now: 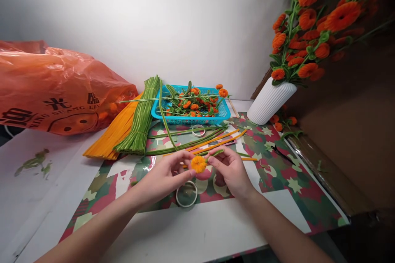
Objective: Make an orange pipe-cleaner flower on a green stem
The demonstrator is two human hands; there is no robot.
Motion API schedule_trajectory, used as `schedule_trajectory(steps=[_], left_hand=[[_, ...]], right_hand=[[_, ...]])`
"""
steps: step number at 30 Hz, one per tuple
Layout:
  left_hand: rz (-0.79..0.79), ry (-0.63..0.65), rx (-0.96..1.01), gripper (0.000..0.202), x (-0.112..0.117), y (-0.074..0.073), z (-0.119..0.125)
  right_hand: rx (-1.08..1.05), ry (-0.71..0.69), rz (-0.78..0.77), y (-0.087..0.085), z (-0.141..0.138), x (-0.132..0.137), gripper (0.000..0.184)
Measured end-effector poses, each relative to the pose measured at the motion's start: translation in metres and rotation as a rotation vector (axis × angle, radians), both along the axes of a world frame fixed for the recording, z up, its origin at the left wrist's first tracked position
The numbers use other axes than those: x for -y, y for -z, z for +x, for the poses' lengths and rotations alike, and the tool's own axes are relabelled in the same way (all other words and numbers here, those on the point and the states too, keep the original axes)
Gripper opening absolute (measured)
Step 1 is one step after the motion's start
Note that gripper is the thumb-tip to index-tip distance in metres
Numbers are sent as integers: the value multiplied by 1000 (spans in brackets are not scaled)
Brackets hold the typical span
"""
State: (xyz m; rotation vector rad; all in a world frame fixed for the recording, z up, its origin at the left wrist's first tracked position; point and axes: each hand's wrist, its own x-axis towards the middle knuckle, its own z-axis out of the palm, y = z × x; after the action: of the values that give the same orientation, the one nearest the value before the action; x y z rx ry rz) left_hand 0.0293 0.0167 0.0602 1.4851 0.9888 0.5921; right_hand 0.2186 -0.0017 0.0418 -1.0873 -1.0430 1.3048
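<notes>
Between my hands is a small orange-yellow pipe cleaner flower (198, 164) with a short green stem pointing right. My left hand (173, 172) pinches the bloom's left edge between thumb and fingers. With thumb and forefinger, my right hand (230, 168) grips the green pipe cleaner stem (217, 153) just beside the bloom. A roll of tape (187, 194) lies on the table below the flower. Behind the hands, loose green pipe cleaners (197, 141) and orange pipe cleaners (212, 141) are spread across the patterned table cover.
A blue basket (157, 111) of finished orange flowers stands at the back, near a green pipe cleaner bundle (142, 117) and an orange bundle (114, 135). An orange plastic bag (61, 90) fills the left. At right are a white vase (271, 100) of flowers and dark scissors (282, 155).
</notes>
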Motion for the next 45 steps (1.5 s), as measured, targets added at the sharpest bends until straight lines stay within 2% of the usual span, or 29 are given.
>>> schedule_trajectory(steps=[2, 6, 10, 13, 17, 23, 30, 36, 41, 45], left_hand=[[72, -13, 21, 46, 4, -1, 5], [161, -44, -25, 31, 9, 0, 11], [-52, 2, 53, 31, 4, 3, 8], [-190, 49, 129, 31, -1, 4, 4], [-138, 44, 73, 27, -4, 4, 2], [-111, 57, 33, 25, -3, 3, 1], [-147, 84, 24, 31, -5, 3, 0], [-274, 87, 67, 35, -9, -1, -3], [-228, 81, 13, 34, -13, -3, -8], [-188, 85, -6, 34, -16, -1, -10]], right_hand=[[36, -42, 10, 0, -3, 2, 20], [104, -46, 103, 2, -7, 6, 13], [143, -36, 191, 2, -5, 6, 7], [128, -64, 172, 2, -4, 7, 7], [125, -58, 131, 4, -4, 8, 9], [154, 25, 182, 2, -4, 6, 11], [40, 11, 25, -3, -6, 4, 21], [-224, 18, -149, -2, 0, -2, 29], [-398, 6, -297, -3, 5, -5, 32], [-512, -10, -345, -1, 8, -6, 30]])
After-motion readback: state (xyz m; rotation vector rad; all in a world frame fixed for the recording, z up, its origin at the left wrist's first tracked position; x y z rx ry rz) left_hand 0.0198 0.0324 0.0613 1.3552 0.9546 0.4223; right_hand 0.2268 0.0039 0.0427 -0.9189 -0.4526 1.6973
